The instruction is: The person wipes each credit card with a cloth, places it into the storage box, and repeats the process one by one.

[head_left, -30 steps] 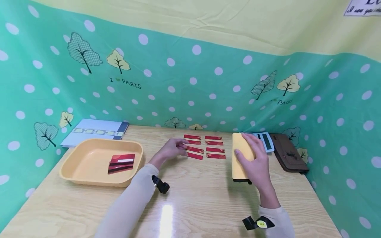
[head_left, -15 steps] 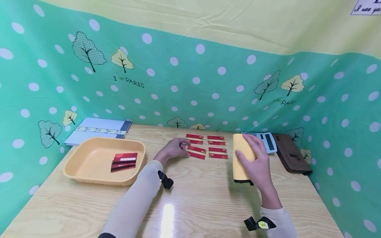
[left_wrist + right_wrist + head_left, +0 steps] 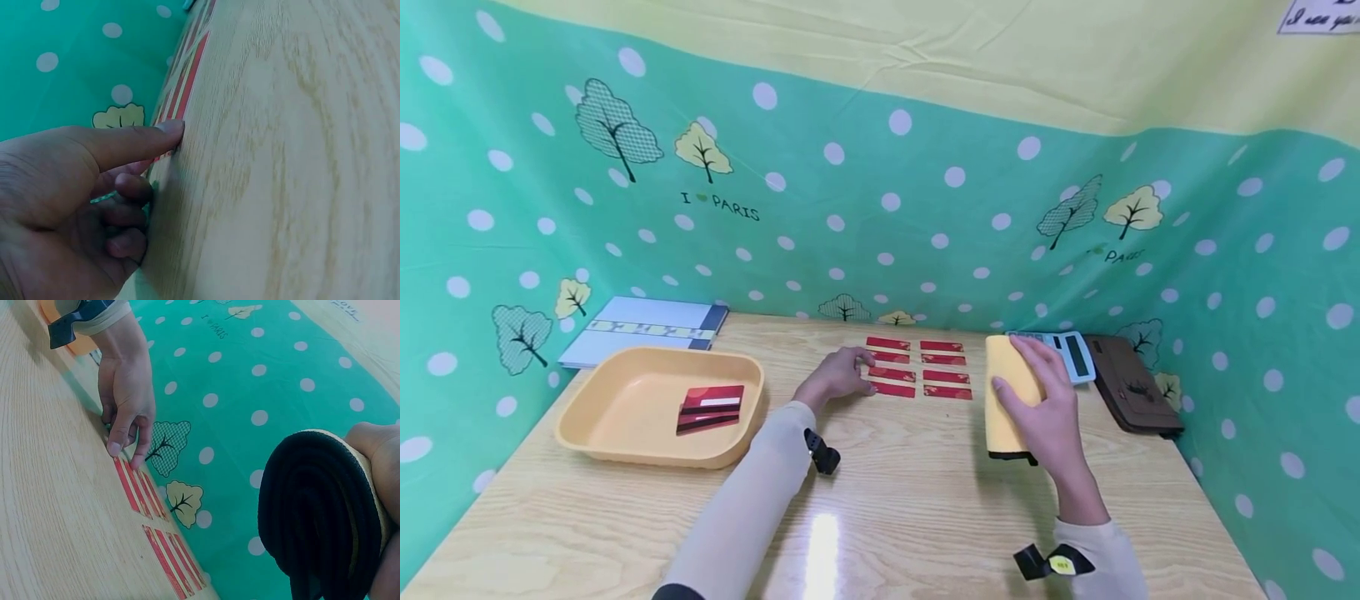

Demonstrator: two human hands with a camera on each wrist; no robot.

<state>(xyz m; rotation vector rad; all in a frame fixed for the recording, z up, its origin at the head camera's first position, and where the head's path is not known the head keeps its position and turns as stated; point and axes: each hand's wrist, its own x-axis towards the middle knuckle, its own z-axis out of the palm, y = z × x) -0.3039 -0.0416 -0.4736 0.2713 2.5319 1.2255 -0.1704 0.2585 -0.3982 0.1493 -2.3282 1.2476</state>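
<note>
Two columns of narrow red strips with gold patterns lie on the wooden table, the left column point(image 3: 892, 390) beside the right column point(image 3: 947, 392). My left hand point(image 3: 842, 375) is at the left ends of the left column. Its thumb point(image 3: 165, 127) is stretched out and touches the end of the lowest strip there, with the index finger reaching over the ends higher up; the other fingers are loosely bent. My right hand point(image 3: 1047, 404) grips a rolled yellow fabric bundle point(image 3: 1004, 400) upright, thumb on its front. Black inner layers of the roll show in the right wrist view.
A peach plastic tray point(image 3: 576, 429) at left holds red bank-style cards point(image 3: 710, 408). Behind it lies a pale blue folder point(image 3: 640, 317). At back right are a light blue calculator point(image 3: 1078, 358) and a brown wallet-like case point(image 3: 1131, 383). A dotted green curtain point(image 3: 805, 250) surrounds the table.
The lower two strips of the left column, tilted before, now lie straighter. My left fingertips have drawn back slightly to their left ends. My right hand keeps the roll in place.
</note>
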